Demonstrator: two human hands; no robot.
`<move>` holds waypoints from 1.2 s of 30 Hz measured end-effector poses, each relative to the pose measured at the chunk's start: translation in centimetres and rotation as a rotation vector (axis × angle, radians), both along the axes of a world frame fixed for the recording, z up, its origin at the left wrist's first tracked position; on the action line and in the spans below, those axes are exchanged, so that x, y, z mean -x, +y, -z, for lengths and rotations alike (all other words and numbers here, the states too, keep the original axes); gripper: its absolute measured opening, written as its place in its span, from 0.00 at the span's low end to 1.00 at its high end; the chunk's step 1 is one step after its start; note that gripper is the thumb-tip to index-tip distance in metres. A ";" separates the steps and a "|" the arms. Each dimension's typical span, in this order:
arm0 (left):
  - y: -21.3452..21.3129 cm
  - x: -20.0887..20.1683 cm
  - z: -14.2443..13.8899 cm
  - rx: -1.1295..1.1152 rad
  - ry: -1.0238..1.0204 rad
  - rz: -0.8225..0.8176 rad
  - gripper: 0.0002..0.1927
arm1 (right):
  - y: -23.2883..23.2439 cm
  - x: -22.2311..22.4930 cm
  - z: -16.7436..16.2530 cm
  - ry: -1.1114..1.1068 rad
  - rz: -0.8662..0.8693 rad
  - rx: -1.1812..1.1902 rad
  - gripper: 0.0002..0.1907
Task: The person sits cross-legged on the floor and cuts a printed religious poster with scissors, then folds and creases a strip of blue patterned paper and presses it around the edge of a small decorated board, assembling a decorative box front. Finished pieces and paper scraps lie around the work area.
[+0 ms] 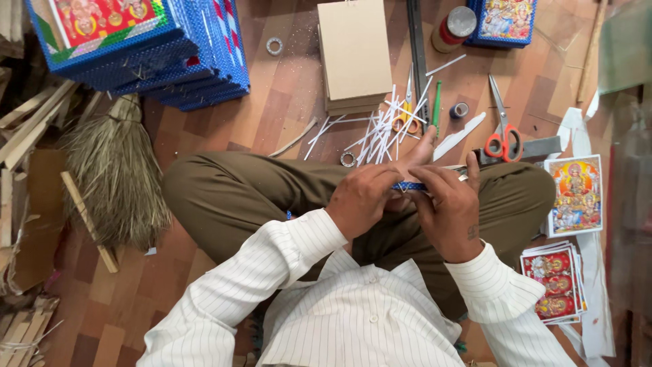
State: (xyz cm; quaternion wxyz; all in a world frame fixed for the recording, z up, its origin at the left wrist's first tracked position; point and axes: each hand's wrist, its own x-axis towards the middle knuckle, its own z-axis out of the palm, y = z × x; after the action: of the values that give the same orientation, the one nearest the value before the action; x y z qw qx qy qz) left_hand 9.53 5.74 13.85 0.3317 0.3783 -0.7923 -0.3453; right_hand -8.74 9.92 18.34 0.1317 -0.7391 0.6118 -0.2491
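Note:
I sit cross-legged on a wooden floor in olive trousers and a white striped shirt. My left hand (370, 197) and my right hand (451, 211) meet over my lap and both grip a narrow blue patterned strip (409, 185) held level between them. A small metal piece sticks out past my right thumb, near the strip's right end. Just beyond my hands lies a loose pile of thin white strips (380, 132).
Red-handled scissors (502, 136), yellow-handled scissors (405, 121), a green pen (436, 105), tape rolls (460, 110), a cardboard stack (355, 54) and a long ruler lie ahead. Blue-framed pictures (136, 47) are piled far left, a straw broom (115, 177) at left, picture prints (574, 194) at right.

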 end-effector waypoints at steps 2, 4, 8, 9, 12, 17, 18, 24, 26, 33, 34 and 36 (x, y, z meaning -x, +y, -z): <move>-0.2 0.1 0.2 0.023 0.031 0.041 0.22 | -0.1 0.3 0.1 0.034 -0.030 0.018 0.15; 0.0 0.3 0.1 0.061 0.091 0.024 0.25 | -0.2 0.5 0.2 0.118 -0.095 0.081 0.13; -0.3 0.0 0.3 0.034 0.064 0.067 0.28 | -1.0 1.3 0.3 0.170 -0.179 0.038 0.12; -0.5 -0.2 0.5 0.031 0.003 0.064 0.22 | -1.3 1.6 0.3 0.171 -0.192 0.035 0.11; -0.9 -1.6 1.4 -0.038 -0.032 0.017 0.11 | -1.9 2.9 0.2 0.217 -0.257 0.048 0.11; 0.1 -2.9 2.8 -0.351 0.301 -0.103 0.11 | -2.1 4.4 0.1 0.200 -0.320 -0.031 0.14; 0.1 -3.0 2.9 -0.400 0.355 -0.125 0.10 | -2.3 4.4 0.1 0.211 -0.339 -0.034 0.14; -0.8 -2.1 2.2 -0.428 0.355 -0.244 0.08 | -4.1 5.3 -0.1 0.160 -0.433 -0.072 0.14; -3.1 -1.8 1.5 -0.343 0.384 -0.261 0.08 | -4.7 5.7 0.6 0.061 -0.325 -0.131 0.11; -7.1 -0.5 0.3 -0.219 0.301 -0.555 0.08 | -9.9 3.4 9.2 -1.059 0.147 -0.456 0.12; -6.1 0.0 0.6 -0.056 0.259 -0.512 0.11 | -11.1 2.6 10.6 -1.159 0.194 -0.452 0.12; -3.4 0.5 1.9 0.094 0.114 -0.349 0.19 | -12.6 1.2 13.2 -1.354 0.304 -0.455 0.11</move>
State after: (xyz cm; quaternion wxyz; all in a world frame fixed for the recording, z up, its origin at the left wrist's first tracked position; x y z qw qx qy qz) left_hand 9.04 2.37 11.91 0.4482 0.4739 -0.7098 -0.2660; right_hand -9.94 -2.63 5.18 0.5956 -0.2845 0.5288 -0.5336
